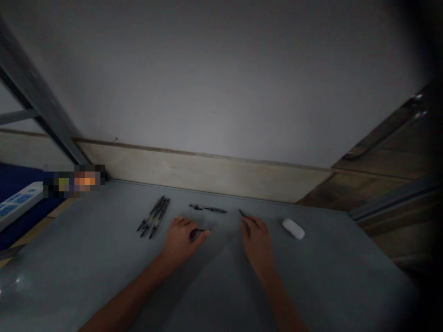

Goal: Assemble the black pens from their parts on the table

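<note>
My left hand (182, 237) is closed around a thin dark pen part (203, 230), whose tip sticks out past the thumb to the right. To the right, my right hand (255, 235) holds another dark, slim pen piece (241, 212), its end showing beyond the fingertips. Several black and clear pens (154, 217) lie side by side, slanted, left of my left hand. One more pen (207, 208) lies nearly level on the grey table (214, 286), beyond and between the hands.
A white rounded case (293, 228) sits right of my right hand. Behind the table runs a pale tiled wall strip (207, 170). At the far left are a white power strip (20, 203) and a metal post (44, 101).
</note>
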Available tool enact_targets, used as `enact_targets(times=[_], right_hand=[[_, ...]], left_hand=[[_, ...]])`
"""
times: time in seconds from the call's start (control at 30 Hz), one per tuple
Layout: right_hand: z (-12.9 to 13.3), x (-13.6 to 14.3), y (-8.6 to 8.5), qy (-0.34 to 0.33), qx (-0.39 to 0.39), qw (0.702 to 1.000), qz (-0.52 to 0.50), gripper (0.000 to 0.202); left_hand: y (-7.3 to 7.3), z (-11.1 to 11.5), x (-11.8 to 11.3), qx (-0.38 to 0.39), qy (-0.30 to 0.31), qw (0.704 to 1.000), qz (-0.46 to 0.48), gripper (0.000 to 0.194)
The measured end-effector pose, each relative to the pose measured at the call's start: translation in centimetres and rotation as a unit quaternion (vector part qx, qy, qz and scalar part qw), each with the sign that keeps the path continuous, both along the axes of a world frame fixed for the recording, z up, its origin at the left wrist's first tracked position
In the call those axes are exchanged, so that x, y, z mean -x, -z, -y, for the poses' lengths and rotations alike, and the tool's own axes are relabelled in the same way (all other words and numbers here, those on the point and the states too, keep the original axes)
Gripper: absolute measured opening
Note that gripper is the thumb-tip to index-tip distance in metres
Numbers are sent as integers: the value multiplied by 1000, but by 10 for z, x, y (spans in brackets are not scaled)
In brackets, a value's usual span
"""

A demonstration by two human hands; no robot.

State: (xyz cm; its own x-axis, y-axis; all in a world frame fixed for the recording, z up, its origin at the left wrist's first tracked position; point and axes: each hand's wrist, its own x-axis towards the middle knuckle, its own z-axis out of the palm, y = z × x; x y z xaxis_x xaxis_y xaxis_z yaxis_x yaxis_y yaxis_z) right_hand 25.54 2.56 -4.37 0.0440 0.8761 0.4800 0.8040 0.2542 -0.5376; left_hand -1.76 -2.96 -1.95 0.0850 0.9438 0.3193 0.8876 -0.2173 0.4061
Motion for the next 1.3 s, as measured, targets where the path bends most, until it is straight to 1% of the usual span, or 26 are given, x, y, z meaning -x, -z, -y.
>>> enact_targets(times=[0.07,0.17,0.27,0.37,0.47,0.57,0.67,0.83,0.97,1.07,1.13,1.23,1.3], right_hand=[[3,3,-12,-7,1,998,-61,33],[9,12,-29,-43,62,983,-167,32],[17,24,-39,-73,127,951,-272,34],[25,36,-43,-122,194,920,-317,33],[30,43,-48,-147,221,906,-331,31],[32,45,-52,-130,213,908,-337,25],[32,44,-55,-104,206,912,-339,25],[31,43,-55,-112,224,907,-338,24],[31,45,-51,-111,219,906,-345,30],[32,47,-52,-121,226,904,-342,34],[35,48,-55,-134,224,902,-343,29],[38,48,-59,-146,228,903,-335,17],[38,48,-59,-147,234,904,-327,14]], left_hand=[[-1,0,0,-2,-4,1000,-2,49],[-3,0,0,3,-9,1000,-9,49],[-4,0,0,11,-9,1000,-11,48],[-5,1,0,12,-10,1000,-10,47],[-5,1,0,4,-16,1000,-8,45],[-4,1,1,3,-21,1000,-6,45],[-4,1,2,4,-24,1000,-9,47],[-6,1,2,5,-20,1000,-16,48],[-6,1,1,8,-22,1000,-16,46],[-6,2,0,15,-21,1000,-14,45],[-7,3,0,17,-15,1000,-18,41],[-9,5,0,10,7,1000,-22,26],[-11,6,0,9,21,999,-23,20]])
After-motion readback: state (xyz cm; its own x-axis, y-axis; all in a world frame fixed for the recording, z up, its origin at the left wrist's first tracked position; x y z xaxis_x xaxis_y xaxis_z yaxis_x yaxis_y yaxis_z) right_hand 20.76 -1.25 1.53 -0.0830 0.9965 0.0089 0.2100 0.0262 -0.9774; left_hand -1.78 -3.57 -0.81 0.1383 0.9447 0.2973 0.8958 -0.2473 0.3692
